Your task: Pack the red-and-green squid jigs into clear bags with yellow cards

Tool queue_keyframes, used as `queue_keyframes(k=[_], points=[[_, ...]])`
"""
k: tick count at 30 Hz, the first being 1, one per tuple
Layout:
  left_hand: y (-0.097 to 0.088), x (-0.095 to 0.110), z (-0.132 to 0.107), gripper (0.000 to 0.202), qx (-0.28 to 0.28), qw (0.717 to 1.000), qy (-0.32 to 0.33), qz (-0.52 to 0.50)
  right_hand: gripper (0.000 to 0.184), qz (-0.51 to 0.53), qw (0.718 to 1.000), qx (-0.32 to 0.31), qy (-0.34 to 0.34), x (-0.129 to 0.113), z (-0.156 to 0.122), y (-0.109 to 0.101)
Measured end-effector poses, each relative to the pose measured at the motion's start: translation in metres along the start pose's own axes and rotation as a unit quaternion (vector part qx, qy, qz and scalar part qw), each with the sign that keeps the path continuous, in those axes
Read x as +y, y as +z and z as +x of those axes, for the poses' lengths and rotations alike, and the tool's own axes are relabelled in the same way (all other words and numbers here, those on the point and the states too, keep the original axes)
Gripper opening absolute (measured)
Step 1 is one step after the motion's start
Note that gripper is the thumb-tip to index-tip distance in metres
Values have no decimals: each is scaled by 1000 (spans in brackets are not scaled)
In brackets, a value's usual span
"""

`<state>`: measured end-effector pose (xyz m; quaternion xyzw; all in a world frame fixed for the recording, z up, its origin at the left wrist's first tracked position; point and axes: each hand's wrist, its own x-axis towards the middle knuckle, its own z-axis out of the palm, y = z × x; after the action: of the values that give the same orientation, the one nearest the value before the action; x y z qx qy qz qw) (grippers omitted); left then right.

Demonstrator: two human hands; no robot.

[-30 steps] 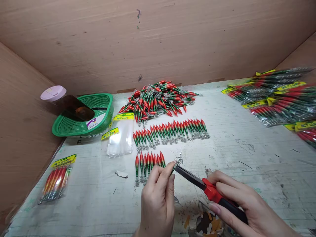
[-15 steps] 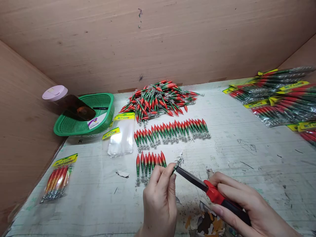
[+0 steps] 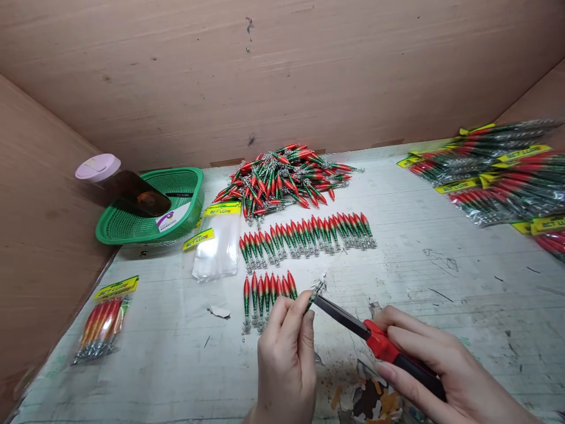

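Between the thumb and fingers of my left hand [image 3: 286, 353] is a squid jig [image 3: 313, 297], its hook end poking out upward and most of its body hidden by the fingers. My right hand [image 3: 432, 359] is wrapped round red-and-black pliers [image 3: 382, 341]. Their long jaws reach left and touch the jig just below its hooks. Close behind my left hand lies a short row of red-and-green jigs [image 3: 260, 291]. Farther back is a longer row of jigs [image 3: 304, 235].
Behind the rows rises a heap of jigs [image 3: 282, 179]. Clear bags [image 3: 216, 253] with yellow headers lie left of it, beside a green basket [image 3: 198, 200] holding a lidded bottle [image 3: 141, 191]. One filled pack [image 3: 103, 324] sits at left; several filled packs [image 3: 507, 176] are piled at right.
Almost nothing differs. The pliers and my right hand have shifted very slightly left and up, with the jaws still at the jig's hook end.
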<state>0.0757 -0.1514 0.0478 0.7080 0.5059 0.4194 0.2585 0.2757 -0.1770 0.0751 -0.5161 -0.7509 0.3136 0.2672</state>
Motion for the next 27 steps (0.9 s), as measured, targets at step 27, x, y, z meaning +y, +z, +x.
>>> queue_keyframes(k=[27], points=[[1,-3,-6,37,-1,999,12,30,12,-29,999,2,-32,-1,0,-6]])
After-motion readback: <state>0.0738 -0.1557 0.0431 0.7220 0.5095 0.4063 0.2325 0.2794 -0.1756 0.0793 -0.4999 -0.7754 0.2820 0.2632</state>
